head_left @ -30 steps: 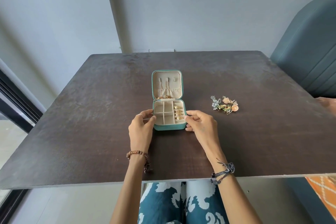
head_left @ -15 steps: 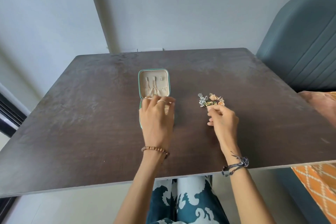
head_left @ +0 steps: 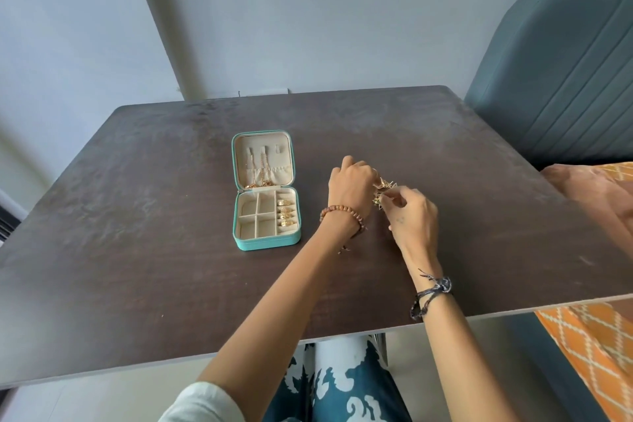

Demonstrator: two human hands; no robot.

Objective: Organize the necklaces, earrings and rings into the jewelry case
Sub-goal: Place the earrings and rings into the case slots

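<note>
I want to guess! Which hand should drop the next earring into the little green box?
Probably the left hand: it is nearer the jewelry case. Both hands are at the earring pile; the right hand is farther away.

The open jewelry case (head_left: 266,216) lies on the desk (head_left: 137,250); rings (head_left: 286,213) fill its right compartment, and the earrings (head_left: 381,190) sit right of it.

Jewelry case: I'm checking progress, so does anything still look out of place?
Yes. A tangled cluster of earrings sits outside the open jewelry case, between both hands, while four case compartments are empty.
</note>
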